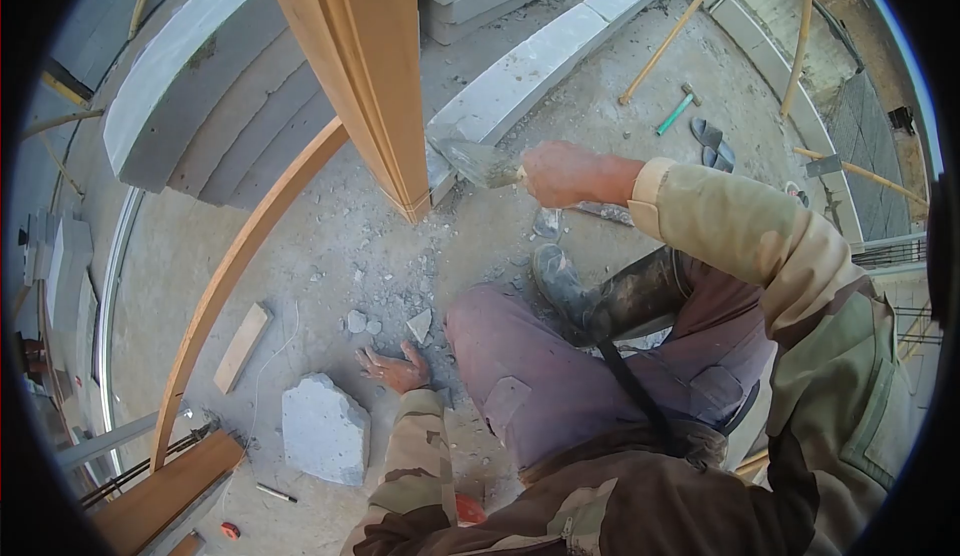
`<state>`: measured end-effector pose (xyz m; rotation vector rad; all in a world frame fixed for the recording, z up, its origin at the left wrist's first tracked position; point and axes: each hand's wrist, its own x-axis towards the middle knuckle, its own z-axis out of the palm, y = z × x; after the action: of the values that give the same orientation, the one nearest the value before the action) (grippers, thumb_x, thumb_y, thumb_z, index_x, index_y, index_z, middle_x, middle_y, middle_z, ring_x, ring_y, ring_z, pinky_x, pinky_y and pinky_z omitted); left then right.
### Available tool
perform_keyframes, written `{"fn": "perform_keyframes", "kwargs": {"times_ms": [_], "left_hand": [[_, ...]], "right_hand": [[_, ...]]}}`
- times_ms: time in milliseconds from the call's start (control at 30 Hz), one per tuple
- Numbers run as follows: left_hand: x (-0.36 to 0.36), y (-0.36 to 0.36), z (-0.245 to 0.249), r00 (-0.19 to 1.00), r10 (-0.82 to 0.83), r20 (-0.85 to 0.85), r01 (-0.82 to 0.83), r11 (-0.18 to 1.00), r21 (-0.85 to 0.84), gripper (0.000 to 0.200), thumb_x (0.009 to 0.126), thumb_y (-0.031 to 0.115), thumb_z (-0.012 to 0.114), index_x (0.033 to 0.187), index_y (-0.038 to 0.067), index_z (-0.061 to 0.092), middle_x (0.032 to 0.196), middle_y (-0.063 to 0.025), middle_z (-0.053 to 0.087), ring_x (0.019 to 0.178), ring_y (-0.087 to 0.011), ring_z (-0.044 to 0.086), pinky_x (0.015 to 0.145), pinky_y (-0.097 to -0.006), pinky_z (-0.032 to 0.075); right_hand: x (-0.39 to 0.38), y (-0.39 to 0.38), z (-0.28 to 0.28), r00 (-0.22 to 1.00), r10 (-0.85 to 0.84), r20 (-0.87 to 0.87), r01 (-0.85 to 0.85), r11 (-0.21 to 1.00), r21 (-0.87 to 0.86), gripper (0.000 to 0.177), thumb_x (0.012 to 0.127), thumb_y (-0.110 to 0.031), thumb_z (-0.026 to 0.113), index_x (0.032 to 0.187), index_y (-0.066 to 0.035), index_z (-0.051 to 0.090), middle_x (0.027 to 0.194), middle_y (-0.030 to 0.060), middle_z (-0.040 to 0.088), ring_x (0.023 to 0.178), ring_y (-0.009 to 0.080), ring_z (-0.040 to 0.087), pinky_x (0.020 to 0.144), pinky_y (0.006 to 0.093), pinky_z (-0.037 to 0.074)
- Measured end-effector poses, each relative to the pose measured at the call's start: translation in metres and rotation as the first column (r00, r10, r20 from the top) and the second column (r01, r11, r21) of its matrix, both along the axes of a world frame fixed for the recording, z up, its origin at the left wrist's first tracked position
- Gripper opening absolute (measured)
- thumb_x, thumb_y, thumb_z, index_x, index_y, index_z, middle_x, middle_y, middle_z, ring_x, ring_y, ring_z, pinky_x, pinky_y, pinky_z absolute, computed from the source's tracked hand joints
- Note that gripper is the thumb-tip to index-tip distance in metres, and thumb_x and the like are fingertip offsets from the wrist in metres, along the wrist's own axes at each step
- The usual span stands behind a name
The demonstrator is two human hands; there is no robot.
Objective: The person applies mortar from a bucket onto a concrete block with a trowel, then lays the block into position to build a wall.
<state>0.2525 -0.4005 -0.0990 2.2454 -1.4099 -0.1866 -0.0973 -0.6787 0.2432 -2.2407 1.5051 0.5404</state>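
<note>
My right hand (pixel 560 173) is closed around the handle of a trowel (pixel 478 162), its grey blade pointing left. The blade overlaps the end of a row of pale blocks (pixel 530 76), close beside the foot of a wooden door frame post (pixel 365 76). Lower down, my left hand (pixel 398 368) rests on the dusty floor with its fingers spread, holding nothing. A small stone chip (pixel 420 326) lies just above its fingers. To its left sits a large broken block piece (pixel 325 428).
A curved wooden strip (pixel 245 246) leans across the left. Behind it are stacked blocks (pixel 225 96). A green-handled hammer (pixel 676 114) and sandals (pixel 712 143) lie at upper right. A wood offcut (pixel 243 346), a pen-like stick (pixel 276 493) and rubble lie on the floor.
</note>
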Motion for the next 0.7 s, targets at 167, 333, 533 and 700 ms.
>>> {"fn": "perform_keyframes", "kwargs": {"times_ms": [167, 333, 533, 700], "left_hand": [[-0.001, 0.002, 0.000, 1.000, -0.001, 0.000, 0.001, 1.000, -0.017, 0.086, 0.096, 0.045, 0.065, 0.157, -0.005, 0.031, 0.165, -0.0350, 0.028, 0.158, -0.0505, 0.020, 0.125, -0.0739, 0.008], [-0.003, 0.001, 0.000, 0.999, 0.009, 0.039, -0.008, 1.000, -0.017, 0.083, 0.095, 0.040, 0.067, 0.155, -0.006, 0.033, 0.165, -0.0354, 0.028, 0.158, -0.0508, 0.020, 0.125, -0.0738, 0.008], [0.003, 0.009, -0.007, 0.999, -0.023, 0.023, 0.024, 0.998, -0.061, 0.082, 0.096, 0.039, 0.066, 0.156, -0.005, 0.031, 0.163, -0.0355, 0.030, 0.157, -0.0523, 0.021, 0.124, -0.0743, 0.008], [-0.004, 0.005, -0.007, 0.999, -0.035, 0.014, 0.036, 0.994, -0.106, 0.079, 0.097, 0.034, 0.066, 0.157, -0.005, 0.032, 0.162, -0.0349, 0.032, 0.154, -0.0519, 0.027, 0.124, -0.0743, 0.009]], "right_hand": [[-0.019, -0.029, 0.049, 0.985, 0.003, -0.170, 0.011, 0.996, 0.083, 0.030, 0.094, -0.021, 0.063, 0.101, 0.007, 0.071, 0.097, 0.0316, 0.072, 0.096, 0.0487, 0.071, 0.085, 0.0559, 0.056], [-0.033, -0.036, 0.063, 0.998, 0.044, 0.039, -0.038, 0.990, -0.136, 0.032, 0.093, -0.019, 0.062, 0.105, 0.009, 0.068, 0.105, 0.0317, 0.073, 0.105, 0.0479, 0.070, 0.091, 0.0545, 0.055], [-0.073, -0.018, 0.003, 1.000, 0.023, -0.007, -0.024, 0.987, -0.159, 0.032, 0.095, -0.024, 0.064, 0.119, -0.002, 0.062, 0.103, 0.0255, 0.073, 0.100, 0.0460, 0.070, 0.086, 0.0568, 0.054], [-0.125, -0.043, -0.022, 0.981, 0.192, -0.029, -0.190, 0.920, -0.343, 0.031, 0.100, -0.026, 0.066, 0.129, -0.014, 0.063, 0.116, 0.0132, 0.070, 0.104, 0.0397, 0.069, 0.086, 0.0532, 0.053]]}}
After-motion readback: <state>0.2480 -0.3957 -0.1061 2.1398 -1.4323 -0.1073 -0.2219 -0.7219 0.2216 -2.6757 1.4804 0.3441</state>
